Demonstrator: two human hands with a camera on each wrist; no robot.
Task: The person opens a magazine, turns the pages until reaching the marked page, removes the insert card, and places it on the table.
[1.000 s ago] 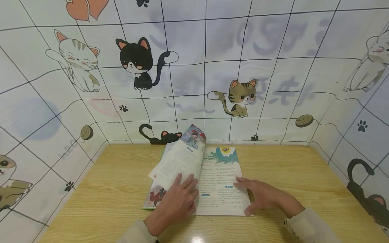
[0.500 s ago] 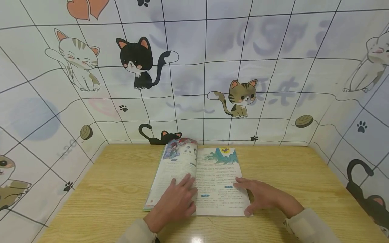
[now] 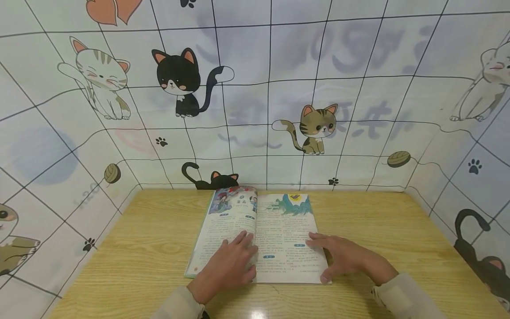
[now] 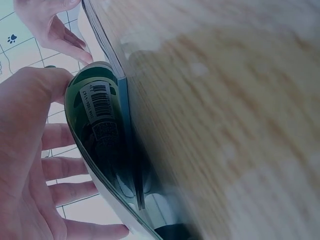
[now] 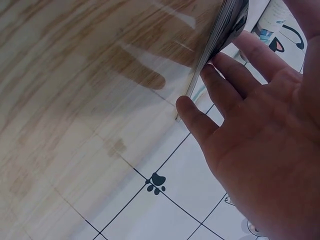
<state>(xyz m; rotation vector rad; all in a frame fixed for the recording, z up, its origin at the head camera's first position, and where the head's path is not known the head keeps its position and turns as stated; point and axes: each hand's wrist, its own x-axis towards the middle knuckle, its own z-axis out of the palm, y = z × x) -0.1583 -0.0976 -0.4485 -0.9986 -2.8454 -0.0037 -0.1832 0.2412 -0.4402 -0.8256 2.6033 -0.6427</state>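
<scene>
Table, left side: bare wood-grain tabletop (image 3: 131, 248) is shown, with a cat-patterned wall covering (image 3: 251, 97) behind it.
Left page: the left page (image 3: 211, 235) of an open illustrated book (image 3: 287, 239) is printed with a figure and flowers along its far edge. In the left wrist view, the cover beneath is seen bowed up off the wood, a barcode (image 4: 100, 102) on its outer side.
Left hand: the left hand (image 3: 231, 263) is laid on the left page just beside the fold, fingers extended, slightly apart and clamped on nothing. The paper lies under them, apparently pressed so that the page is kept from lifting.
Right page: the right page (image 3: 284, 235) is laid flat, topped by a teal picture and a yellow disc; text is set below.
Right hand: the right hand (image 3: 346, 254) is rested at the page's outer edge, thumb near the lower corner, fingers loose and apart, closed round nothing. The book lies inward of the fingertips, touched along its edge, probably so that it is steadied.
Sleeve: a pale right sleeve (image 3: 410, 294) is seen at the wrist.
</scene>
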